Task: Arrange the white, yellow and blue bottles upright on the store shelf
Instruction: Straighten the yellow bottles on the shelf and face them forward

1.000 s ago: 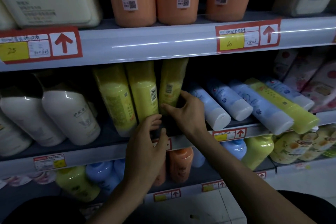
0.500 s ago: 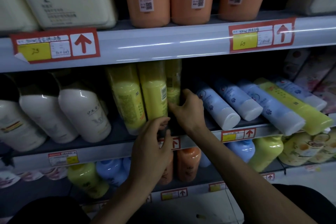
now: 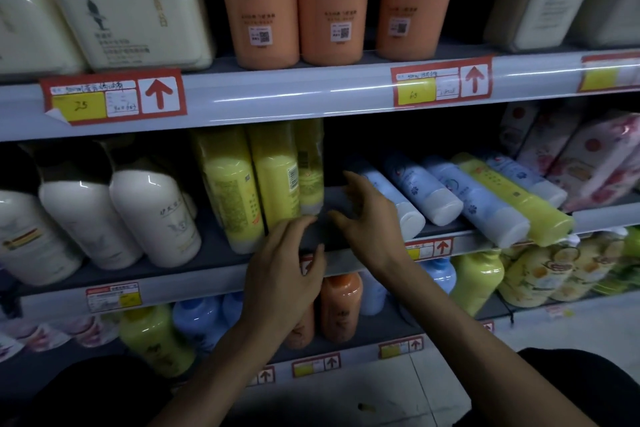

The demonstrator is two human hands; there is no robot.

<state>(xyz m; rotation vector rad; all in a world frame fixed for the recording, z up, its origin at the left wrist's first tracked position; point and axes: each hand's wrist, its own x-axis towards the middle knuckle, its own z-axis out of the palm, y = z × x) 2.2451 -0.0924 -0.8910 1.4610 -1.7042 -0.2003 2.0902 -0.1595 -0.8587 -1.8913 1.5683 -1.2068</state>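
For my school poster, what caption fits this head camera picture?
Left hand and right hand, open, beside three upright yellow plastic bottles; pale blue bottles lie flat on the grey shelf.

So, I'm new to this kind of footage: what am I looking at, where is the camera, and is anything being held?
No machine here: a person's two bare hands, filmed by one camera worn on their head, looking down at a store shelf. On it stand white bottles and three upright yellow bottles; further right, blue bottles and a single yellow bottle lie on their sides. The left hand and the right hand are open in front of the gap between the two groups; neither has a grip on anything.
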